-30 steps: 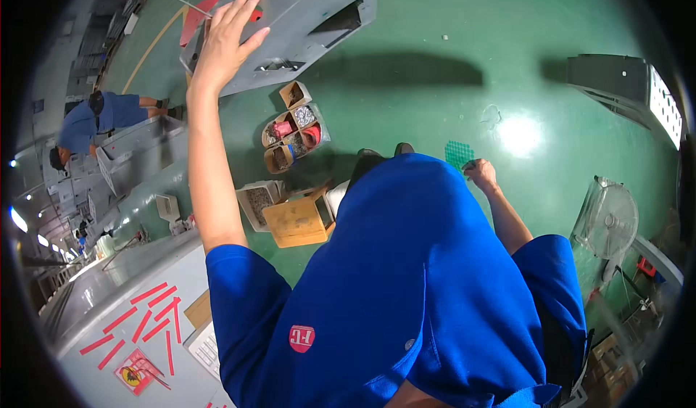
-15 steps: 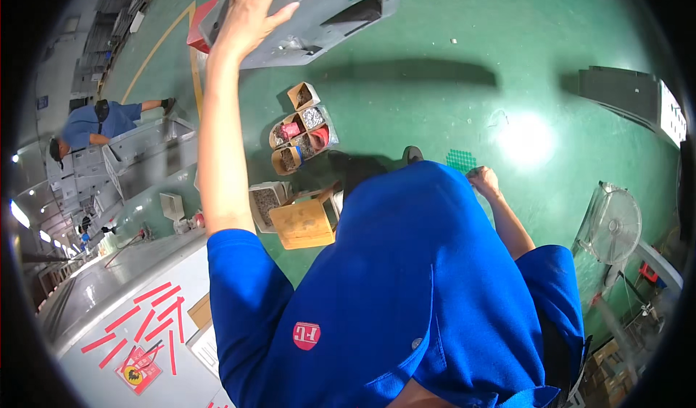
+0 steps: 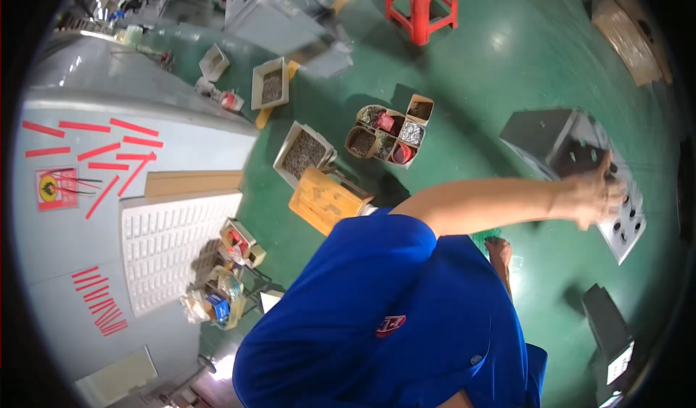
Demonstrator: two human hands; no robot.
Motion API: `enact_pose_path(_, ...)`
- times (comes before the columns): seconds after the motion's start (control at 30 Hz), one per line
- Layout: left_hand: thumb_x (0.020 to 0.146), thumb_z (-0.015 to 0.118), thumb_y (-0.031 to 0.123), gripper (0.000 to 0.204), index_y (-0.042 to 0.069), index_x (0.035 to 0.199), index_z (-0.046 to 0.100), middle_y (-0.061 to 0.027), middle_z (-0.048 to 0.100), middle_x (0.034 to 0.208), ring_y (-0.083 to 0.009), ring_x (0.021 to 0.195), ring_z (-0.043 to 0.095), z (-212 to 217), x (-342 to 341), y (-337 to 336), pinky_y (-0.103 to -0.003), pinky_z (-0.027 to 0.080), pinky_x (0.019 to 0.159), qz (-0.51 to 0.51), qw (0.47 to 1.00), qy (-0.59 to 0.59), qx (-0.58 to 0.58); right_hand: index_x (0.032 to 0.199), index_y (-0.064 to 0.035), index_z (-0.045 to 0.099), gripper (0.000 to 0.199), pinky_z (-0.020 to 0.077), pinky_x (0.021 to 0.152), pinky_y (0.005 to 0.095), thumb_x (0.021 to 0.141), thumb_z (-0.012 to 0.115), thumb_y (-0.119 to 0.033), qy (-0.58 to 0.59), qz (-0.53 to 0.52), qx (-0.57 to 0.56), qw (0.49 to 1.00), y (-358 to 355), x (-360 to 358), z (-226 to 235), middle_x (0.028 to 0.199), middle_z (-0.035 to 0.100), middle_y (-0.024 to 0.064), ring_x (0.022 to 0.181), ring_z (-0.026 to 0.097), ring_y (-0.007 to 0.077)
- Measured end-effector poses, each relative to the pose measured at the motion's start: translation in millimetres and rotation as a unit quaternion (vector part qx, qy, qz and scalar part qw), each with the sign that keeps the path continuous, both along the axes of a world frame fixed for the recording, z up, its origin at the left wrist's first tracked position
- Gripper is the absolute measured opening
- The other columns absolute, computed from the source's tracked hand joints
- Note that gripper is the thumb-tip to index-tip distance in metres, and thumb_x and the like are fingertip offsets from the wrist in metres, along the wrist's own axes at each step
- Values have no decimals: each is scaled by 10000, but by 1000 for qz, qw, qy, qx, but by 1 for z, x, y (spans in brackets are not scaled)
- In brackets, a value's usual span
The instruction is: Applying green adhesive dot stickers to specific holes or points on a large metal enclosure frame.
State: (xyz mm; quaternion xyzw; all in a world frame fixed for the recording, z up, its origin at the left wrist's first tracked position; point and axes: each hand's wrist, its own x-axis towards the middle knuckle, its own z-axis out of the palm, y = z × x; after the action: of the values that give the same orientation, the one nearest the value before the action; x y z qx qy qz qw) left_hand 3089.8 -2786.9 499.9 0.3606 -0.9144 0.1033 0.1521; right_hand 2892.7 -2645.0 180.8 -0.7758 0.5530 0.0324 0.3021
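In the head view, the bare left hand point(image 3: 596, 194), at the right of the frame, is hovering over or resting on a grey metal box with round holes in its pale face point(image 3: 540, 136); I cannot tell whether they are touching. Its blurred fingers are spreading wide. Below that forearm, right of the frame's centre, the bare right hand point(image 3: 499, 250) is holding the edge of a thin green dotted sheet point(image 3: 484, 235) between narrowed fingers, the forearm partly hiding the sheet. A red plastic stool point(image 3: 422, 2) is standing at the top of the frame. Open brown cardboard boxes of small parts point(image 3: 431, 112) are sitting above the centre, near a yellow wooden seat point(image 3: 326, 199). At the left, flat red strips point(image 3: 85, 126) are lying on a pale grey tabletop point(image 3: 43, 248).
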Motion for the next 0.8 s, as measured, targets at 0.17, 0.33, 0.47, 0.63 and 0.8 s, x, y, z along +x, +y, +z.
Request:
enact_pose_path(0.17, 964, 358, 204, 352, 112, 1213, 590, -144, 453, 1369, -284, 1338, 344, 0, 69, 57, -687, 167, 1060, -175, 962, 209, -15, 757, -15, 678, 224, 492, 679, 438, 708, 735, -226, 60, 17, -106, 992, -33, 100, 42, 724, 646, 196, 699, 629, 373)
enact_pose_path(0.33, 822, 610, 104, 323, 94, 1144, 621, -121, 528, 1269, -295, 1222, 464, -37, 167, 89, -523, 309, 1063, -162, 848, 483, 146, 768, -12, 677, 229, 490, 683, 440, 726, 728, -232, 82, 16, -144, 986, -36, 120, 48, 727, 643, 201, 702, 628, 374)
enact_pose_path(0.47, 728, 601, -62, 377, 75, 1079, 619, -119, 614, 1064, -302, 938, 598, -95, 257, 139, -380, 498, 778, 125, 806, 548, 188, 844, -24, 691, 240, 485, 687, 439, 777, 703, -254, 59, 14, -111, 992, -47, 132, 61, 736, 641, 203, 708, 628, 368)
enact_pose_path(0.63, 768, 530, 13, 253, 27, 998, 634, -166, 623, 992, -345, 969, 581, -188, 323, 226, -409, 463, 865, 437, 705, 456, 323, 964, -50, 705, 224, 499, 724, 379, 801, 652, -195, -43, -48, 66, 996, -27, 137, 52, 835, 677, 189, 781, 665, 322)
enact_pose_path(0.8, 758, 522, 57, 283, 36, 1014, 642, -175, 623, 1011, -342, 998, 578, -232, 341, 251, -416, 457, 893, 517, 655, 415, 363, 946, -11, 706, 217, 497, 742, 352, 769, 676, -133, -102, -77, 105, 986, -34, 134, 30, 851, 693, 179, 800, 678, 276)
